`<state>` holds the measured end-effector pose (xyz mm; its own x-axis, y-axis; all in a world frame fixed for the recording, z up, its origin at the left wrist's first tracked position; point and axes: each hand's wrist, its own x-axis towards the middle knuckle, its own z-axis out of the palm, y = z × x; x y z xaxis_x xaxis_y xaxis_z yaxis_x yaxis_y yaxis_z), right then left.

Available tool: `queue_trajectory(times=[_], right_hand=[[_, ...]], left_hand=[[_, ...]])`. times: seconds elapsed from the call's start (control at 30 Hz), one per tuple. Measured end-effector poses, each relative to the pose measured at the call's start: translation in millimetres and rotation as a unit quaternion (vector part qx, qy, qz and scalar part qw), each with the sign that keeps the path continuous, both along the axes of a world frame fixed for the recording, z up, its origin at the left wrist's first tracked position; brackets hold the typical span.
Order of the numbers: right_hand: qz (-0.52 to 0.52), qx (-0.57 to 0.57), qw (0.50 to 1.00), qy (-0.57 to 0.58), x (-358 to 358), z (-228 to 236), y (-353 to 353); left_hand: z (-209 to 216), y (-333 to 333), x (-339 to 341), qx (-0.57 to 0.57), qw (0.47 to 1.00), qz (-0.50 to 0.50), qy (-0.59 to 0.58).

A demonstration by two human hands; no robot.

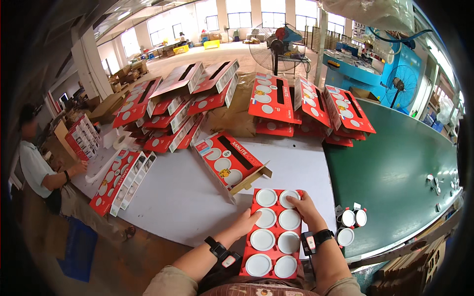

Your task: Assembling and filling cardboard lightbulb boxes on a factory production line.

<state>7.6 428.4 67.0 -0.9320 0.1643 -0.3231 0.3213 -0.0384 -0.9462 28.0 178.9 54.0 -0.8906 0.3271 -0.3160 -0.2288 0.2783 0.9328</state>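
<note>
In front of my body, a red tray (275, 253) carries two columns of round white discs. My left hand (245, 223) grips its left edge, with the thumb lying by a disc. Gripping the far right edge is my right hand (305, 209), its thumb on the top right disc. Just beyond, an open red-and-white carton (216, 158) lies on the table, its cardboard flap (251, 178) sticking out toward the tray. The fingers under the tray are hidden.
Stacked red cartons (163, 121) stand at the back left, more cartons (274, 98) at the back right. Several loose white round pieces (346, 237) sit on the green table (380, 167). A person (44, 167) works at the left. A fan (277, 47) stands behind.
</note>
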Motion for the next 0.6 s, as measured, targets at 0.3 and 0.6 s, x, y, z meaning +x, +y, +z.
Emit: queue_trajectory(times=[0.3,0.6], right_hand=[[0.104,0.058,0.991,-0.066,-49.9,-24.5,-49.7],[0.201,-0.044,0.978,-0.027,-91.9,-40.6,-105.0]], left_hand=[[-41.8,-43.9,-6.1,0.023,0.993,0.108,-0.033],[-59.8,-86.2,-6.7,0.056,0.976,0.209,0.003]])
